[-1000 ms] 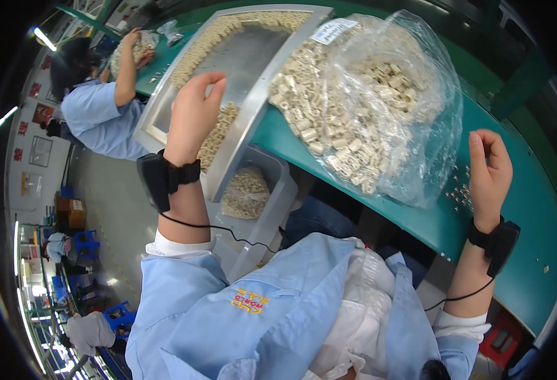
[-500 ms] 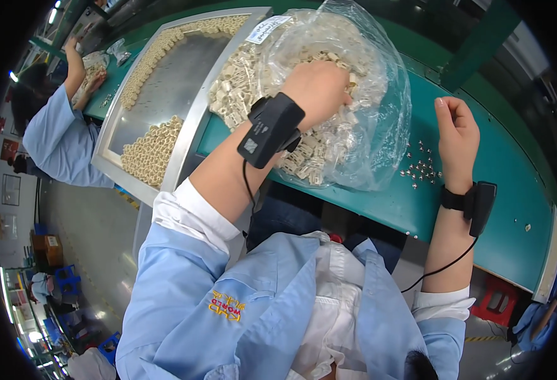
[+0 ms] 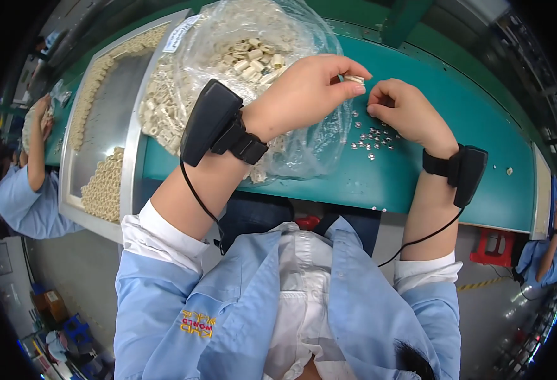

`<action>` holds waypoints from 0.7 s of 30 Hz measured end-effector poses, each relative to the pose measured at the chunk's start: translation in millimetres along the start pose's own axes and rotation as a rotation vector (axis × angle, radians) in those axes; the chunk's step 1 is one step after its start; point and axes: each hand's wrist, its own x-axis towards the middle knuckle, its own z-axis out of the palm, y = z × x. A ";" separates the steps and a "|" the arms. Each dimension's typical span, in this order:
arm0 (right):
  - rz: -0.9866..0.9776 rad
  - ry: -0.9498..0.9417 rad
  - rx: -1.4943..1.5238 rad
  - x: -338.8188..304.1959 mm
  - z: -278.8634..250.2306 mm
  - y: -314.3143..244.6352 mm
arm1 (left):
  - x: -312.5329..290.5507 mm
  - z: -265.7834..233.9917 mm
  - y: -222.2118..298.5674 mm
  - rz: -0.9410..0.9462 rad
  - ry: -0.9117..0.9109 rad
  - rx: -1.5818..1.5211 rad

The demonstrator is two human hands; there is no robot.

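My left hand (image 3: 307, 88) is closed in a pinch around a small beige plastic piece (image 3: 354, 79), which pokes out between thumb and fingertips. Close to its right, my right hand (image 3: 412, 117) has its fingers curled in against the thumb; whatever may be between them is too small or hidden to make out. Beneath the hands, several small silver metal parts (image 3: 373, 138) lie scattered on the green tabletop (image 3: 474, 145). Behind my left wrist spreads a clear plastic bag (image 3: 319, 149), its mouth open over a heap of loose beige pieces (image 3: 253, 57).
Left of the bag lies a metal-framed tray (image 3: 126, 183) with rows of beige pieces (image 3: 104, 190) stacked along its sides. A co-worker in a blue sleeve (image 3: 28, 199) works at the far left. A red stool (image 3: 492, 247) stands beyond the table's near edge.
My left hand has come out of the bag with a beige piece and moved right. My right hand has shifted left and curled, bringing the two close together. The view has swung right.
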 end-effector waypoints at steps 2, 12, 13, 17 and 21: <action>-0.020 0.010 -0.013 -0.9 1.7 -0.5 | 0.5 1.4 -11.8 -0.037 -0.020 -0.018; -0.189 0.089 -0.307 -7.5 19.2 -18.8 | -1.9 -9.3 -23.1 -0.186 -0.082 0.044; -0.242 0.132 -0.389 -8.9 20.0 -21.0 | -2.2 -9.0 -23.1 -0.189 -0.081 0.038; -0.195 0.123 -0.469 -13.1 21.1 -31.1 | -2.9 -7.0 -22.3 -0.143 -0.041 -0.012; -0.211 0.148 -0.542 -13.8 24.5 -32.0 | -3.7 -7.4 -19.9 -0.116 -0.087 0.082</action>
